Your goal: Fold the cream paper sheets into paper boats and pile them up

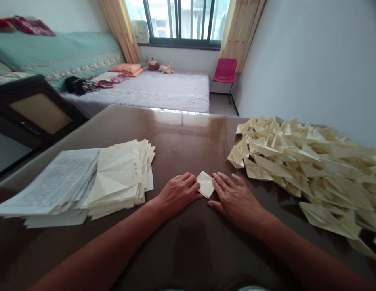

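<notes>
A small cream paper, folded into a diamond shape, lies on the brown table between my hands. My left hand has its fingers curled together at the paper's left corner, covering that corner, with the thumb resting nearer to me. On the other side, my right hand lies flat with fingers spread, its fingertips touching the paper's right corner. To the left is a stack of cream lined sheets, creased across the top one. Many folded paper boats are heaped to the right.
Left of the lined sheets lies a pile of printed white paper. The glossy brown table reaches toward a bed. A pink chair stands under the window, and a dark cabinet is at the left.
</notes>
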Tool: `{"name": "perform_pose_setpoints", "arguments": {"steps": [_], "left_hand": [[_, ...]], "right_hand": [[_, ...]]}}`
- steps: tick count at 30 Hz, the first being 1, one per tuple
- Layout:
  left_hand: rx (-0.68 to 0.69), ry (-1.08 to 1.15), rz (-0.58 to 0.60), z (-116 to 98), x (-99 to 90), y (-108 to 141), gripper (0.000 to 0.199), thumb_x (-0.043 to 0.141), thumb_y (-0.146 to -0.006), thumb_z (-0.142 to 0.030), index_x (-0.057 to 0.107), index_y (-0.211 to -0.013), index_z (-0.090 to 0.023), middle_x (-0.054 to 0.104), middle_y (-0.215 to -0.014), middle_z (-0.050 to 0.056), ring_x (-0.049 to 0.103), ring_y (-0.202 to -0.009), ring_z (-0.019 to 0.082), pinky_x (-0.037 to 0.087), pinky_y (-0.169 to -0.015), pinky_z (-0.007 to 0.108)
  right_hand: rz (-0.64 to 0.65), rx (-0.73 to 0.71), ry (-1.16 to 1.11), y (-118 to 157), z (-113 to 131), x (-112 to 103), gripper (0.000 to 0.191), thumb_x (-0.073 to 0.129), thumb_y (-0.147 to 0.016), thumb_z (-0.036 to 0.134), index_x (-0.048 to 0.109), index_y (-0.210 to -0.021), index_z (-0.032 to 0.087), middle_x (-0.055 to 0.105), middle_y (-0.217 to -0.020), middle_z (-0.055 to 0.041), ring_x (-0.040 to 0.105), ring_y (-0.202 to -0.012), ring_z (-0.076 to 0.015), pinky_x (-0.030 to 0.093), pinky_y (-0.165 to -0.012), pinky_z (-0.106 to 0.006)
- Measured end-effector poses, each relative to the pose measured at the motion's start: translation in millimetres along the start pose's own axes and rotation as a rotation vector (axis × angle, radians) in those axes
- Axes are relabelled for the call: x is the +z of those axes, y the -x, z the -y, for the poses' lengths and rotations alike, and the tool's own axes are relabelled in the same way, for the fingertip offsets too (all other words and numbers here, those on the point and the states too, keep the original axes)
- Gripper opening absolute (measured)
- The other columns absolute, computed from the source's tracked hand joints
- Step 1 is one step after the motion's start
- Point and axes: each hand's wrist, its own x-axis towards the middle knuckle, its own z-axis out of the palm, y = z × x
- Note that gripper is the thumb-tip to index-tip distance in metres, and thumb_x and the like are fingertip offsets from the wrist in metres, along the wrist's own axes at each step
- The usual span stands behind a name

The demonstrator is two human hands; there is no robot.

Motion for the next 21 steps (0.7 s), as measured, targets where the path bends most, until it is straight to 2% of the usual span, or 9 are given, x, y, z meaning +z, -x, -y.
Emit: {"name": "perform_pose_setpoints", "arguments": {"steps": [1,3,5,7,10,13,16,18,21], "left_hand": [[0.001,0.020,-0.005,0,1.9,-1,0.040,0.046,-0.092,-0.048,0.058,-0.113,-0.016,0.060,-0.120,0.011,0.051,-0.116,0.024,0.043,-0.094,0.036],[0.018,0.063,0.007,1,5.9,-2,0.062,0.044,-0.090,-0.056,0.040,-0.136,-0.015,0.042,-0.143,0.013,0.034,-0.135,0.025,0.031,-0.108,0.038],[0.035,0.097,0.069,3,8.8,-2,0.072,0.037,-0.091,-0.060,0.025,-0.146,-0.015,0.029,-0.152,0.011,0.022,-0.142,0.022,0.021,-0.114,0.038],[0.025,0.106,0.128,4,9.5,0,0.071,0.031,-0.092,-0.061,0.020,-0.148,-0.017,0.025,-0.154,0.009,0.018,-0.143,0.020,0.015,-0.116,0.037],[-0.004,0.082,0.151,6,7.1,4,0.063,0.026,-0.095,-0.056,0.022,-0.148,-0.022,0.024,-0.155,0.004,0.017,-0.144,0.017,0.010,-0.116,0.035],[-0.012,0.050,0.133,8,3.6,7,0.051,0.025,-0.099,-0.047,0.028,-0.145,-0.027,0.030,-0.153,-0.001,0.022,-0.142,0.015,0.011,-0.115,0.033],[-0.010,0.027,0.103,9,3.0,7,0.046,0.031,-0.099,-0.045,0.038,-0.140,-0.028,0.039,-0.148,-0.001,0.029,-0.139,0.015,0.016,-0.114,0.034],[-0.007,0.015,0.082,10,4.4,6,0.043,0.036,-0.097,-0.045,0.044,-0.136,-0.027,0.044,-0.145,0.000,0.032,-0.137,0.017,0.019,-0.113,0.035],[0.006,0.010,0.050,9,6.1,4,0.042,0.042,-0.096,-0.043,0.048,-0.133,-0.023,0.049,-0.141,0.003,0.037,-0.134,0.019,0.025,-0.112,0.037]], "right_hand": [[-0.004,0.004,0.004,-1,1,0,0.059,0.045,-0.092,0.050,0.051,-0.132,0.008,0.047,-0.139,-0.0203,0.041,-0.131,-0.0313,0.028,-0.106,-0.053],[-0.007,0.004,0.015,-2,3,1,0.060,0.046,-0.091,0.050,0.051,-0.132,0.006,0.047,-0.139,-0.0213,0.041,-0.131,-0.0315,0.027,-0.106,-0.052],[-0.008,-0.001,0.026,-2,4,2,0.060,0.046,-0.091,0.050,0.051,-0.132,0.006,0.047,-0.139,-0.0214,0.041,-0.130,-0.0314,0.028,-0.106,-0.051],[-0.017,0.001,0.032,-2,3,2,0.059,0.046,-0.092,0.049,0.052,-0.131,0.006,0.048,-0.138,-0.0208,0.042,-0.129,-0.0310,0.029,-0.105,-0.050],[-0.039,0.016,0.027,-3,1,-1,0.050,0.046,-0.093,0.043,0.054,-0.129,0.009,0.052,-0.137,-0.0175,0.045,-0.126,-0.0290,0.029,-0.103,-0.049],[-0.076,-0.001,-0.008,-5,-1,-5,0.036,0.046,-0.095,0.032,0.057,-0.126,0.016,0.058,-0.132,-0.0103,0.048,-0.122,-0.0244,0.031,-0.101,-0.044],[-0.087,-0.119,-0.071,-8,-2,-7,0.029,0.048,-0.095,0.032,0.060,-0.119,0.022,0.062,-0.126,-0.0051,0.050,-0.118,-0.0214,0.034,-0.096,-0.039],[-0.062,-0.205,-0.094,-9,-3,-7,0.027,0.050,-0.094,0.035,0.062,-0.115,0.023,0.064,-0.122,-0.0043,0.052,-0.113,-0.0214,0.036,-0.092,-0.037],[-0.028,-0.266,-0.095,-8,-4,-10,0.023,0.049,-0.095,0.030,0.062,-0.113,0.024,0.064,-0.117,-0.0035,0.054,-0.107,-0.0207,0.038,-0.085,-0.036]]}}
